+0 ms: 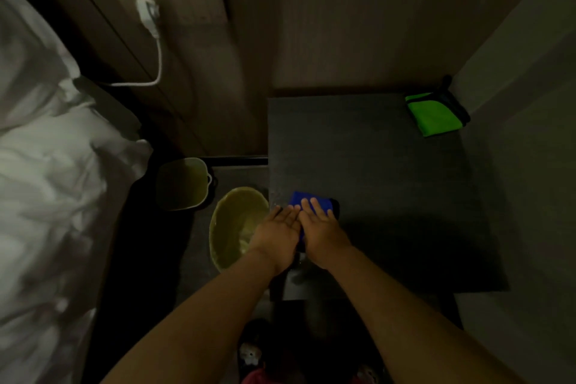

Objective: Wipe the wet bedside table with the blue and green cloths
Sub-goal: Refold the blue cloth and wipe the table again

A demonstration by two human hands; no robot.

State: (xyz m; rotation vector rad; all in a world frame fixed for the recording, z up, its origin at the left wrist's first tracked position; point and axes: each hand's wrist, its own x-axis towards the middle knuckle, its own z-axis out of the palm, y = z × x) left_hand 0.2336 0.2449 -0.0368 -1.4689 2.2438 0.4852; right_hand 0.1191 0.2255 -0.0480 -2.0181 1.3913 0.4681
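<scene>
Bedside table: the dark top is standing in a corner between the back wall panel and a side wall. Faint glints near its left edge and front-left corner are looking like water, though the light is too dim to be sure. The blue cloth is lying on the top close to the front-left edge, with both hands on it. The right hand is pressing down on the cloth with its fingers straight and flat, curled round nothing. The left hand is lying just beside it at the table's left edge, fingers likewise straight, its fingertips touching the cloth's left side. Neither hand is pinching or gripping the fabric. The green cloth is sitting folded on the far right corner of the top, well apart from the hands. Judgement on progress: the blue-cloth pass is under way and is covering only the front-left part. Whether the middle, right side and back are dry cannot be told, and the green-cloth pass is not yet begun. Off the table, a yellowish basin is standing on the floor just left of the table edge, beside a small lined bin. White bedding is filling the left of the view, and a white charger is hanging plugged into the wall socket.
</scene>
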